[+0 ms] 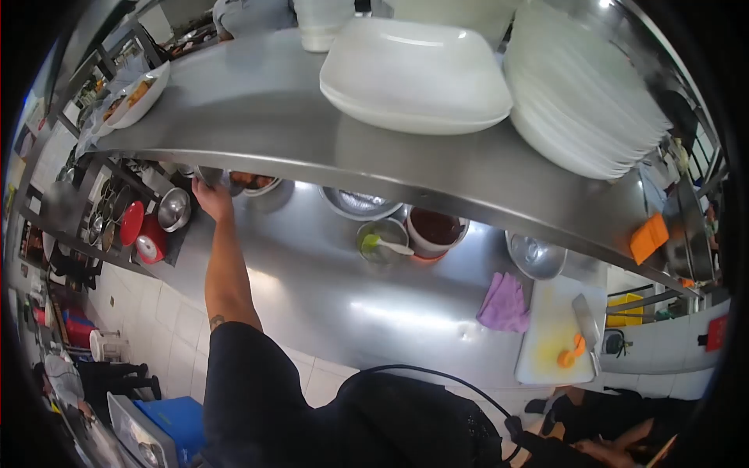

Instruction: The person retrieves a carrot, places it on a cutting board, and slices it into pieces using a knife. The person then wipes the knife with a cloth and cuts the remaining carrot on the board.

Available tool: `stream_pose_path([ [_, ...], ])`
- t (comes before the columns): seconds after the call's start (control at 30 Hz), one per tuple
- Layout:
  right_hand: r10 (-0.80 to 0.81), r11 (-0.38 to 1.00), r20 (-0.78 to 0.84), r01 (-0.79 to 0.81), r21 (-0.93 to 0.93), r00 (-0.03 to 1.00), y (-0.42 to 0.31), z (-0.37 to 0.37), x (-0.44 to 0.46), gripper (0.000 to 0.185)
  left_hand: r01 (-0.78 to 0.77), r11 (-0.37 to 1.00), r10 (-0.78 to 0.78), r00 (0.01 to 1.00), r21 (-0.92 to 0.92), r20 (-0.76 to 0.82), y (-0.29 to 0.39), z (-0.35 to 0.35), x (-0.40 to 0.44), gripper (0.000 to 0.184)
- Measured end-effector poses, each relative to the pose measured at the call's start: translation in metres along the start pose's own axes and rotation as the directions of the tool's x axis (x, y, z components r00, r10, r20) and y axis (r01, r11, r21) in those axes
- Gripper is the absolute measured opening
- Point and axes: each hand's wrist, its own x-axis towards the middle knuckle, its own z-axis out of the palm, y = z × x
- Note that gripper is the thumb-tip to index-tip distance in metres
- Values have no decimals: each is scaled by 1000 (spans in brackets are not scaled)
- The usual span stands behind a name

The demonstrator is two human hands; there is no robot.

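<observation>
My left hand [211, 198] reaches out to the far left of the steel worktable [312, 273], just below the shelf edge. Its fingers close on a metal container [209, 176], partly hidden by the shelf. Beside it sits a bowl of reddish-brown food [251, 180]. Left of the hand are a steel bowl [174, 209] and a red-and-silver container [150, 247]. My right hand is out of view.
Overhead, the steel shelf [265, 93] carries white dishes [413, 74] and stacked plates [577, 93]. Below are a clear container with a green-and-white utensil [382, 243], a tub of dark sauce [435, 228], a purple glove [505, 303], and a cutting board [546, 331] with a knife [585, 321].
</observation>
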Motion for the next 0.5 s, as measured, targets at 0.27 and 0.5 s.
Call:
stream_pose_path([
  [0.27, 88, 994, 156, -97, 51, 984, 107, 36, -56, 24, -232, 970, 242, 955, 77, -170, 31, -32, 10, 34],
  [0.5, -2, 979, 307, -61, 195, 952, 256, 195, -183, 26, 616, 209, -607, 690, -759, 393, 135, -68, -149, 28],
])
